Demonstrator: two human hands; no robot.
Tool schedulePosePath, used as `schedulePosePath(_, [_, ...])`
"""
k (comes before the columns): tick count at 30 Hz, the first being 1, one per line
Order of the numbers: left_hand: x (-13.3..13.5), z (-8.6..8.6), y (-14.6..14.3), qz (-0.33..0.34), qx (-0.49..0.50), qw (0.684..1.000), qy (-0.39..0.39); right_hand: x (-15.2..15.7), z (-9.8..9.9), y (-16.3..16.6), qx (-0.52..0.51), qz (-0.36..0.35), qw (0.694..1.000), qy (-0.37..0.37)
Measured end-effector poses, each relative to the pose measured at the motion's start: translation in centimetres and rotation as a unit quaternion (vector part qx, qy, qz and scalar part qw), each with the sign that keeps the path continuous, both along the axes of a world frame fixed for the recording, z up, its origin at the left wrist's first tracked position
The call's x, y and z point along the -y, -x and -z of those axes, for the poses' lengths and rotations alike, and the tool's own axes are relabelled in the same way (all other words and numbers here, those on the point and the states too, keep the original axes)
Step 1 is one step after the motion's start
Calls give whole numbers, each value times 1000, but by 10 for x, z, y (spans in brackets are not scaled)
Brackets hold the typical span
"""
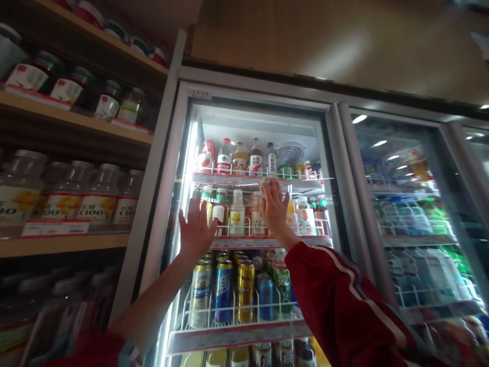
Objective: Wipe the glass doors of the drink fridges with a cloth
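Observation:
My left hand is raised with its fingers spread, palm toward the glass door of a lit drinks fridge. It holds nothing and seems to rest on the glass. Higher and to the right, my right hand lies against the same door, fingers mostly together. A small pale cloth appears to show at its fingertips, mostly hidden by the hand. Behind the glass, bottles stand on the second shelf, and a black-labelled bottle stands above my right hand. Cans fill the shelf below.
On the left, wooden shelves carry jars and bottles. A metal door frame separates this door from another fridge door on the right. Above runs a wood-coloured panel.

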State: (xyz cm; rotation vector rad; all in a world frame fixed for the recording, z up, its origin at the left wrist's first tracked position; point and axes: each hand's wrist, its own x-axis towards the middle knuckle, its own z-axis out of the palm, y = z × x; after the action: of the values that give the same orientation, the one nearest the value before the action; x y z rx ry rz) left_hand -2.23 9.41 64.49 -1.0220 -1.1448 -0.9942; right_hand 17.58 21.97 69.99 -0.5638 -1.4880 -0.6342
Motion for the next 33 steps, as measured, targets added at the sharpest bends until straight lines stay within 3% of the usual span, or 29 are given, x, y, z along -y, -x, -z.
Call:
schedulePosePath(5, [-14,-26,-33,13,-37,999,24,10,13,25,31,-21,997,-65])
schedulePosePath(8, [-25,-35,-44,6,-48,998,49,5,16,19,34,-11,997,-67])
schedulePosePath(16, [-29,-32,-42,17,-34,997,70,-21,25,-22,-53,4,999,3])
schedulePosePath(22, [-27,-35,-44,25,-26,996,76,-13,38,-21,40,12,999,-21])
schedulePosePath(33, [-26,-32,-42,15,-25,998,52,-89,49,-129,-115,41,991,62])
